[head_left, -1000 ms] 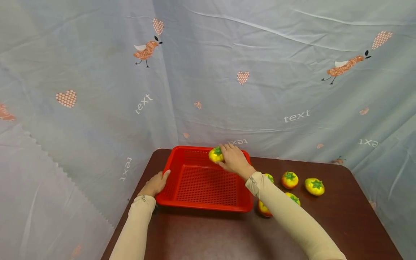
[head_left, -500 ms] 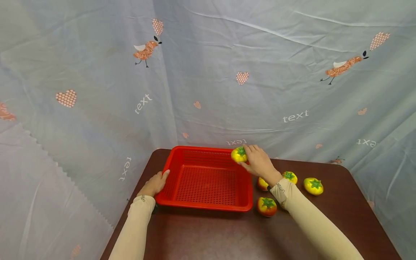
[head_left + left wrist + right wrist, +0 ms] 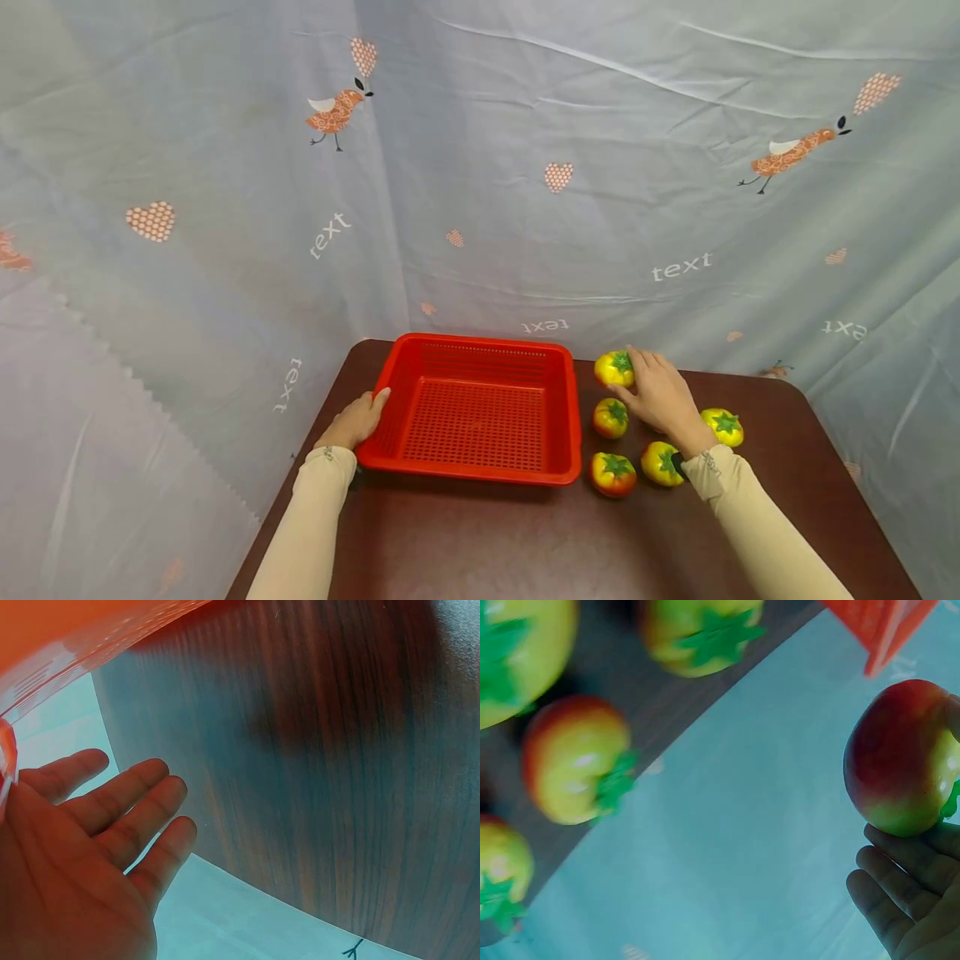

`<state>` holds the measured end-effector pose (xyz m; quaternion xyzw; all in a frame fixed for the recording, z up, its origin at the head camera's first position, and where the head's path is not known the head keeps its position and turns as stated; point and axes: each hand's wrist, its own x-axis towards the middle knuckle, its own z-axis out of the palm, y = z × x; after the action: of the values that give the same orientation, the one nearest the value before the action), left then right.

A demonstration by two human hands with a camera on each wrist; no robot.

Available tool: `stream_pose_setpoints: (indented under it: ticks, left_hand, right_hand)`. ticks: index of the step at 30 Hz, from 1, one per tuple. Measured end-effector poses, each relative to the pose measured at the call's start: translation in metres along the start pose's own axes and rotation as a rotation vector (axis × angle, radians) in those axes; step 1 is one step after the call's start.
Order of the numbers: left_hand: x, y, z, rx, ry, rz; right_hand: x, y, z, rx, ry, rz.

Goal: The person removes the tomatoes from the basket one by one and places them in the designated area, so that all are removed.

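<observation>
In the head view, my right hand [image 3: 662, 398] holds a yellow-and-red toy tomato [image 3: 613, 369] with a green star-shaped leaf top, at the table's back edge right of the basket. The right wrist view shows this tomato [image 3: 900, 761] between thumb and fingers, the thumb partly cut off by the frame. My left hand [image 3: 354, 421] grips the left rim of a red plastic basket [image 3: 472, 477], thumb over the rim. Underneath, the left wrist view shows the other fingers of the hand [image 3: 90, 847] stretched out below the basket wall [image 3: 90, 645]. No tomato shows inside the basket.
Several more toy tomatoes stand on the dark wooden table [image 3: 495, 542] right of the basket: one behind [image 3: 611, 418], one in front [image 3: 612, 475], one under the right wrist [image 3: 662, 463], one farther right [image 3: 722, 426]. A grey-blue printed curtain [image 3: 480, 208] hangs behind the table.
My right hand has carried the tomato rightward, from over the basket to beyond its right rim. The left hand and the basket have stayed in place.
</observation>
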<state>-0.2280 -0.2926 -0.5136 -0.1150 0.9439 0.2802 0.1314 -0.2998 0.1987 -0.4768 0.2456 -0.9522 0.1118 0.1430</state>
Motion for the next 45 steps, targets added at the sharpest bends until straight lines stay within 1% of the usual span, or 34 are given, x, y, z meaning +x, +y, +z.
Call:
stream_pose_setpoints:
  ticks: [4, 8, 12, 18, 22, 25, 29, 33, 39, 45]
  left_hand:
    - [0.000, -0.004, 0.000, -0.008, 0.006, 0.011]
    - [-0.002, -0.006, -0.002, -0.015, 0.002, 0.001]
    - [-0.004, -0.007, -0.004, -0.017, -0.009, -0.012]
    - [-0.004, -0.006, -0.005, -0.018, -0.004, -0.005]
    - [-0.004, -0.006, -0.004, -0.035, -0.016, -0.010]
    - [-0.004, -0.005, -0.005, -0.045, -0.020, -0.009]
    - [-0.004, -0.005, -0.004, -0.054, -0.018, -0.012]
    - [-0.003, -0.006, -0.003, -0.060, -0.021, -0.021]
    - [-0.001, -0.004, -0.001, -0.054, -0.029, -0.028]
    - [-0.001, 0.000, 0.000, -0.035, -0.031, -0.020]
  right_hand:
    - [-0.022, 0.016, -0.002, -0.008, -0.005, 0.051]
    - [-0.044, 0.030, -0.003, -0.008, 0.006, 0.097]
    - [-0.067, 0.044, -0.002, -0.015, 0.014, 0.121]
    - [-0.098, 0.064, -0.001, -0.026, 0.070, 0.149]
    - [-0.117, 0.073, 0.000, -0.039, 0.073, 0.180]
    - [-0.129, 0.077, 0.003, -0.046, 0.056, 0.205]
    - [-0.141, 0.080, 0.010, -0.042, 0.030, 0.228]
    - [-0.149, 0.083, 0.019, -0.029, -0.008, 0.245]
    - [-0.156, 0.085, 0.031, -0.016, -0.079, 0.277]
    - [-0.161, 0.087, 0.036, -0.015, -0.113, 0.282]
